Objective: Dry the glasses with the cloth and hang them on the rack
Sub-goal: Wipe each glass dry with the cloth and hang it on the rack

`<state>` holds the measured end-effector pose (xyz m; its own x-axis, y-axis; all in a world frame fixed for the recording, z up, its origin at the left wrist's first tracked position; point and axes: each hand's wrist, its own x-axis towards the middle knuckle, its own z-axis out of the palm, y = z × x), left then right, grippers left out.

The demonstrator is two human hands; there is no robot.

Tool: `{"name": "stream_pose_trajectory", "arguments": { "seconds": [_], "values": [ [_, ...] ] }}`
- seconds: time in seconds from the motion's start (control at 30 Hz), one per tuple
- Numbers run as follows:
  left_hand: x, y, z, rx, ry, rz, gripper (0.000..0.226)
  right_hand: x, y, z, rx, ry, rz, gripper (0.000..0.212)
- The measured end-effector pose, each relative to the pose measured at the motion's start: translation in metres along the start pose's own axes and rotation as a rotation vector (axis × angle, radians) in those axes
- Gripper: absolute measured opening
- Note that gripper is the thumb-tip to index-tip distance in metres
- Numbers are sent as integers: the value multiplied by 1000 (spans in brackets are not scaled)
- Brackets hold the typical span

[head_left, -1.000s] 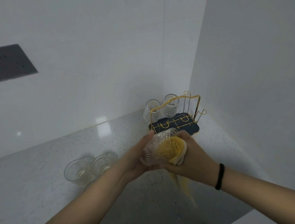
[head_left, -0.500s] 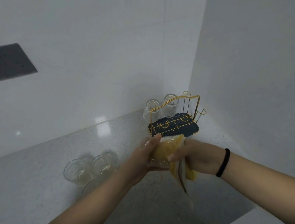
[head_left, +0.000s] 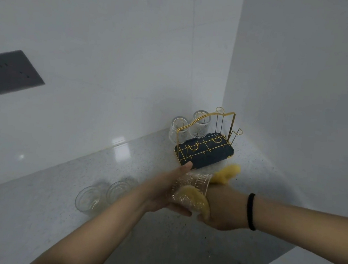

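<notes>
Both forearms reach fwd, meeting mid-frame. Left hand (head_left: 161, 191) cups a clear ribbed glass (head_left: 190, 188), thumb up along its side. Right hand (head_left: 222, 210), black band at wrist, has its grip on a yellow cloth (head_left: 195, 198) pushed inside.

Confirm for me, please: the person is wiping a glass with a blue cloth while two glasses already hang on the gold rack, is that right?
Not quite: the cloth is yellow, not blue, as the head view shows. The rest holds: the left hand holds the glass, the right hand works the cloth around it, and two glasses already hang on the gold rack.
</notes>
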<state>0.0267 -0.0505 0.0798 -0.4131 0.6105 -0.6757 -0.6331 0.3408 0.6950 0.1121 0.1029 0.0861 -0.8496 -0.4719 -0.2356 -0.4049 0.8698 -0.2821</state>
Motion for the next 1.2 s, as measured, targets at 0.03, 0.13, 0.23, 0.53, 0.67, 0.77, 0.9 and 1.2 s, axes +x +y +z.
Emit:
{"name": "stream_pose_trajectory", "arguments": {
  "seconds": [0.03, 0.13, 0.23, 0.53, 0.67, 0.77, 0.9, 1.2],
  "values": [
    [-1, 2, -2, -11, -20, 4, 64, 0, 2, -3, 13, 37, -7, 43],
    [2, -4, -6, -78, -70, 153, 78, 3, 10, -22, 281, 21, 49, 39],
    [12, -22, -5, -112, -21, 408, 97, 2, 18, -39, 959, -38, 113, 26],
    [5, 7, -5, -125, -33, 80, 55, 1, 14, -41, 159, -181, 80, 41],
    [9, 1, -17, -40, -66, 142, 75, 5, 23, -49, 292, -37, 77, 38],
    [12, 1, -22, 296, -54, 358, 89, 10, 37, -59, 596, -20, 38, 29],
    [17, -1, -11, 320, -171, 334, 100, 16, 44, -61, 791, -91, -30, 17],
    [23, -3, 2, -176, 10, 549, 84, 35, 19, -14, 1224, 874, 260, 64]
  ]
}}
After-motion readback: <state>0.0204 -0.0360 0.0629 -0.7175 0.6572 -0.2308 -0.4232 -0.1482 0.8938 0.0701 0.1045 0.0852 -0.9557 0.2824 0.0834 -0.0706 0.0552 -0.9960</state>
